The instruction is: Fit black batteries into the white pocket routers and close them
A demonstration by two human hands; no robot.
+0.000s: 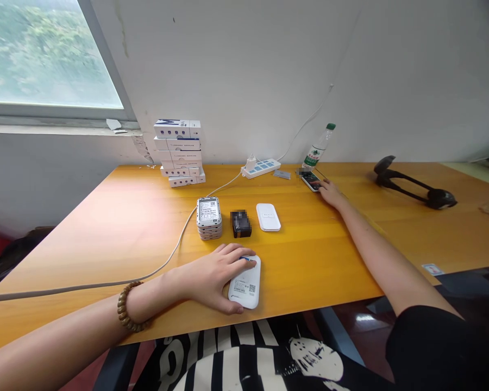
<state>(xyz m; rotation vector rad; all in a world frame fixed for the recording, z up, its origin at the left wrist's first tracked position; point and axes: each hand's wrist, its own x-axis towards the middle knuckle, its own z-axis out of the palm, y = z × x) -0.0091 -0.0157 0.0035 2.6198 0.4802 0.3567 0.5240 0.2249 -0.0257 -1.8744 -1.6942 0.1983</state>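
Note:
My left hand [215,274] rests near the table's front edge, its fingers curled round a small white device [246,285] that lies label side up. A wooden bead bracelet sits on that wrist. My right hand [330,191] is stretched far across the table, with its fingers on a phone [311,180] whose screen is lit. Between the two hands lie a stack of several white devices [209,218], a small black battery [240,224] and a white cover [268,216].
A pile of white boxes [179,152] stands at the back by the wall. A white power strip [261,168], its cable running left, and a water bottle [318,145] are behind. A black handheld scanner [411,184] lies at the right on the orange table [118,217].

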